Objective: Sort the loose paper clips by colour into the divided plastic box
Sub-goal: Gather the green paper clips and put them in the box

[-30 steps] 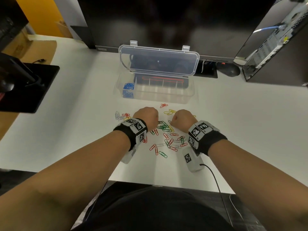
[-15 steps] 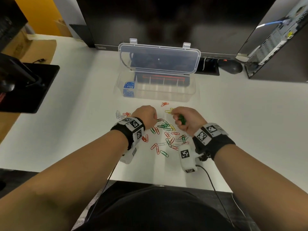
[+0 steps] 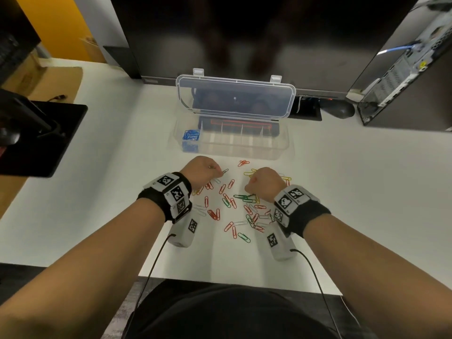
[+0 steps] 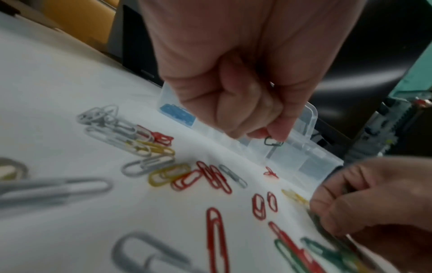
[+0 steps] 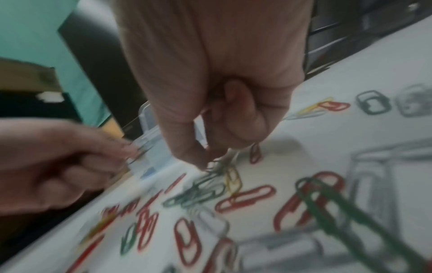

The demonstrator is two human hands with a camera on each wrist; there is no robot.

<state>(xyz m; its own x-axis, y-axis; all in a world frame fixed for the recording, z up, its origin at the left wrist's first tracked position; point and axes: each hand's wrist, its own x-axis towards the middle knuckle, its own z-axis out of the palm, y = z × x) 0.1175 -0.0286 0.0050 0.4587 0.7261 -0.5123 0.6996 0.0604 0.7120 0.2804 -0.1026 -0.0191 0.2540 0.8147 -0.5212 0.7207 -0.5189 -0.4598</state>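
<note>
**Two hands picking green clips in front of the box**

The left hand (image 4: 236, 88) pinches one dark green clip (image 4: 272, 142) just in front of the divided box (image 3: 281, 145). The right hand (image 3: 263, 183), nearer the green cluster (image 3: 244, 198), curls onto it; whether it grips anything, I cannot tell. Blue clips (image 3: 190, 136) fill the box's leftmost compartment.

Clear glossy plastic box (image 3: 281, 145), matt table (image 3: 122, 179)

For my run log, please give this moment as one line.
left hand: pinches dark clip | right hand: fingers curled over green clips | box: open, only blue clips inside
</note>
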